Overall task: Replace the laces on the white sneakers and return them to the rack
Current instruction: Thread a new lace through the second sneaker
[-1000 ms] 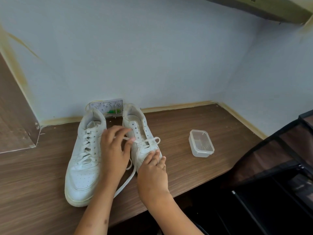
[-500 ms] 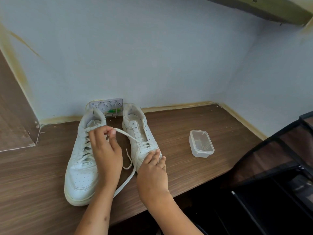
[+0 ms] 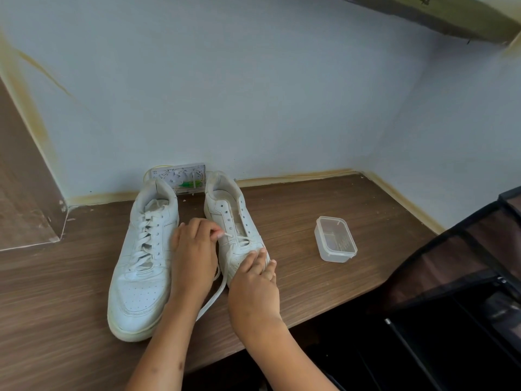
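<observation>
- The right-side white leather sneaker (image 3: 235, 221) stands toe toward the person on the brown wood-grain tabletop (image 3: 296, 277), heel near the pale blue wall (image 3: 253, 94), so its eyelet rows face up for threading
- The right hand (image 3: 253, 283) lies with straight fingers pressed on its toe, probably to keep it from sliding
- The left hand (image 3: 194, 249) pinches the tip of the flat white lace (image 3: 210, 301) at a lower eyelet; the slack trails off between the wrists
- This shoe is laced only at the bottom, upper eyelets bare
- The left-side white sneaker (image 3: 141, 263), just beside it, is laced fully
- A clear lidded plastic box (image 3: 335, 239) sits apart on the right, above the black rack (image 3: 465, 277), judged the return spot
</observation>
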